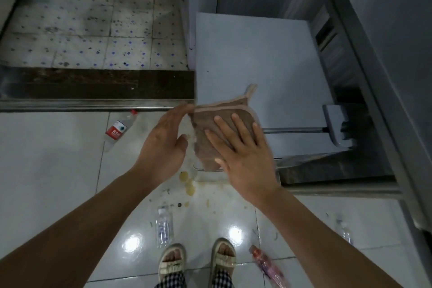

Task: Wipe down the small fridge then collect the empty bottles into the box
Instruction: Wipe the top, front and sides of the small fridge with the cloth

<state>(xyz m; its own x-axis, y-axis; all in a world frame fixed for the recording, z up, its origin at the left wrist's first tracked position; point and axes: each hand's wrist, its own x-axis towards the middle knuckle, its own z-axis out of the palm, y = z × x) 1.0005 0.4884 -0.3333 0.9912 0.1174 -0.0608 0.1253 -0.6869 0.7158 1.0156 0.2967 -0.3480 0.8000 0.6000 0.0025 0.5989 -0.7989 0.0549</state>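
A brown cloth (205, 145) lies folded on the front left corner of the small white fridge's top (257, 65). My right hand (240, 154) presses flat on the cloth, fingers spread. My left hand (163, 142) pinches the cloth's left upper corner with its fingertips. Empty bottles lie on the floor: a red-labelled one (118, 129) at the left, a clear one (163, 227) near my feet, a pink one (266, 264) at the lower right, and a faint clear one (344, 234) further right. No box is visible.
A steel counter (385, 77) runs along the right, close beside the fridge. A dark door threshold (93, 86) crosses the floor at the left. Yellowish spills (188, 182) mark the glossy tiles in front of the fridge. My sandalled feet (196, 262) stand below.
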